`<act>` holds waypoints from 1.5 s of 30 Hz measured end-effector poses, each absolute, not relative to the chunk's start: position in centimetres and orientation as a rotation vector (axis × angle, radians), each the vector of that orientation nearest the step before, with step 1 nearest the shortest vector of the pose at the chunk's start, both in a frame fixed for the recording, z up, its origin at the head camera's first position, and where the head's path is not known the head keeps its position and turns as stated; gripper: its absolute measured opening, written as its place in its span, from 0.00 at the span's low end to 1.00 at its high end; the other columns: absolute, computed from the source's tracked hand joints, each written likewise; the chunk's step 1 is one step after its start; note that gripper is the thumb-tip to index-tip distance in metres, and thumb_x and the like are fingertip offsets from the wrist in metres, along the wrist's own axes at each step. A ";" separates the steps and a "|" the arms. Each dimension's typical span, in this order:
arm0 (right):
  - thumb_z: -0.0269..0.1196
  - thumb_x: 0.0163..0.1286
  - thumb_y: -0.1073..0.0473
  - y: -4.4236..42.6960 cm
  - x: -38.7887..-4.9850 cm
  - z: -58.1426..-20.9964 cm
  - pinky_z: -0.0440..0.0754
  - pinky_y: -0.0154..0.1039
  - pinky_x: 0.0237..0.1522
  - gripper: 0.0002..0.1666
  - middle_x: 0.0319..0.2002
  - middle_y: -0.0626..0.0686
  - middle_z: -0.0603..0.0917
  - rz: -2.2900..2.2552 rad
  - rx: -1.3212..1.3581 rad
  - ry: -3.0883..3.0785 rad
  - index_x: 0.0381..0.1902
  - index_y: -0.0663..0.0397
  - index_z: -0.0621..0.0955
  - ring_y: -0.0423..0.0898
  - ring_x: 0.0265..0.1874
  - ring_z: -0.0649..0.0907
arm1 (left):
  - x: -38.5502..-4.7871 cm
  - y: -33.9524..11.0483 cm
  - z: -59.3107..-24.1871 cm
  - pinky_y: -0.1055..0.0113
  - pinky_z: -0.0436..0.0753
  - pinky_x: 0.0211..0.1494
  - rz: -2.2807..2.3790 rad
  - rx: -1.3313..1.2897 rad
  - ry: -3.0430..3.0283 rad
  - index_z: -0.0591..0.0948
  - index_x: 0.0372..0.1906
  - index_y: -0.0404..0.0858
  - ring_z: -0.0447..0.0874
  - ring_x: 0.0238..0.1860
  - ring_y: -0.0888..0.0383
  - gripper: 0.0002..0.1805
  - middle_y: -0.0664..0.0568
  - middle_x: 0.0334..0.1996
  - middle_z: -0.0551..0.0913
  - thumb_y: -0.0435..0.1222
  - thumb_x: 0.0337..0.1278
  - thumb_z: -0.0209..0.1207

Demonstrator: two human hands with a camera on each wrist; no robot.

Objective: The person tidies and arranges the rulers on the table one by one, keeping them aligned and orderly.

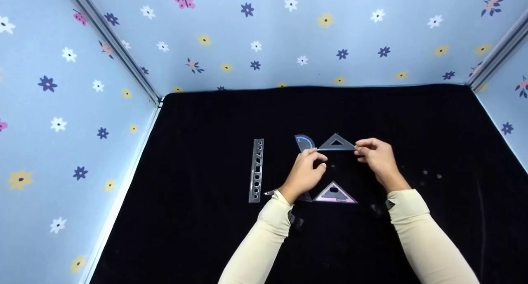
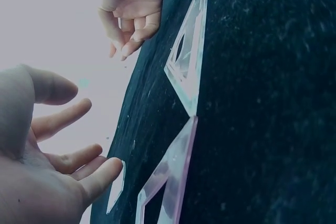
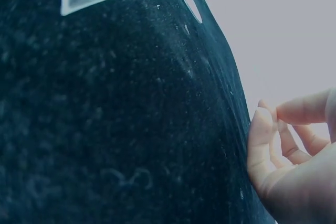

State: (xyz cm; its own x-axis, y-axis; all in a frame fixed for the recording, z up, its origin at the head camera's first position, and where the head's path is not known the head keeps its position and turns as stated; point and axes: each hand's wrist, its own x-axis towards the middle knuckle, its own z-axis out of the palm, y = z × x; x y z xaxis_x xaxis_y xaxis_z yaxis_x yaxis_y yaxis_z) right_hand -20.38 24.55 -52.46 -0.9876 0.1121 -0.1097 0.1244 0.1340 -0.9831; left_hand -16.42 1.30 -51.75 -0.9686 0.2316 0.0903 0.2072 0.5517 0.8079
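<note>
A clear set square [image 1: 336, 143] with a triangular cut-out lies between my hands in the head view. My left hand [image 1: 306, 170] has its fingers apart and relaxed, with fingertips at the set square's left corner. At the right corner is my right hand [image 1: 377, 158]; its fingers [image 3: 261, 124] bend loosely, thumb near index, and I see nothing between them. Whether either hand touches the plastic, I cannot tell. A protractor [image 1: 304, 142] with a blue arc sits just beyond the left fingers. Closer to me lies a pink-edged set square [image 1: 335, 200].
A clear stencil ruler [image 1: 256, 170] with cut-out shapes lies upright at left. Beside the left wrist, a small pointed object [image 1: 270, 192] and another set square [image 1: 305, 197] are partly covered. Flowered panels [image 1: 280, 32] border the black cloth [image 1: 206, 123].
</note>
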 end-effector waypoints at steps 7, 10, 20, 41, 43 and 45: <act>0.59 0.67 0.74 24.5 -20.0 -52.5 0.85 0.32 0.33 0.14 0.32 0.50 0.85 -2.079 0.265 2.345 0.49 0.78 0.78 0.39 0.30 0.85 | -16.4 1.6 -51.9 0.64 0.70 0.67 1.462 0.386 2.751 0.84 0.53 0.40 0.72 0.64 0.51 0.15 0.44 0.63 0.76 0.36 0.62 0.60; 0.60 0.67 0.75 24.5 -19.9 -52.3 0.85 0.33 0.34 0.13 0.32 0.50 0.84 -2.102 0.265 2.321 0.49 0.79 0.78 0.39 0.29 0.85 | -16.6 1.7 -51.9 0.69 0.76 0.59 1.551 0.338 2.715 0.81 0.59 0.36 0.79 0.58 0.51 0.20 0.44 0.59 0.77 0.33 0.63 0.60; 0.57 0.65 0.77 24.2 -19.4 -52.6 0.85 0.32 0.34 0.15 0.29 0.50 0.84 -2.197 0.325 2.240 0.49 0.82 0.76 0.40 0.28 0.85 | -16.9 2.0 -52.5 0.75 0.80 0.51 1.873 0.266 2.595 0.79 0.59 0.25 0.85 0.51 0.56 0.21 0.42 0.52 0.80 0.25 0.61 0.57; 0.58 0.64 0.77 24.2 -17.5 -52.6 0.85 0.32 0.35 0.15 0.31 0.51 0.84 -2.282 0.341 2.099 0.48 0.82 0.76 0.41 0.29 0.85 | -16.8 2.3 -52.6 0.73 0.82 0.36 1.968 0.273 2.672 0.89 0.37 0.35 0.82 0.29 0.68 0.08 0.53 0.29 0.84 0.24 0.55 0.63; 0.58 0.64 0.77 24.4 -17.3 -52.6 0.85 0.32 0.35 0.14 0.31 0.52 0.84 -2.286 0.339 2.085 0.47 0.81 0.76 0.42 0.30 0.85 | -16.8 2.3 -52.6 0.73 0.83 0.36 2.006 0.270 2.641 0.89 0.37 0.34 0.83 0.29 0.66 0.08 0.52 0.29 0.84 0.23 0.56 0.63; 0.58 0.64 0.77 24.5 -17.1 -52.5 0.85 0.32 0.35 0.14 0.31 0.52 0.84 -2.294 0.335 2.073 0.47 0.81 0.76 0.42 0.30 0.85 | -16.7 2.4 -52.7 0.72 0.83 0.35 2.029 0.266 2.615 0.88 0.36 0.34 0.84 0.29 0.65 0.07 0.52 0.29 0.83 0.23 0.56 0.63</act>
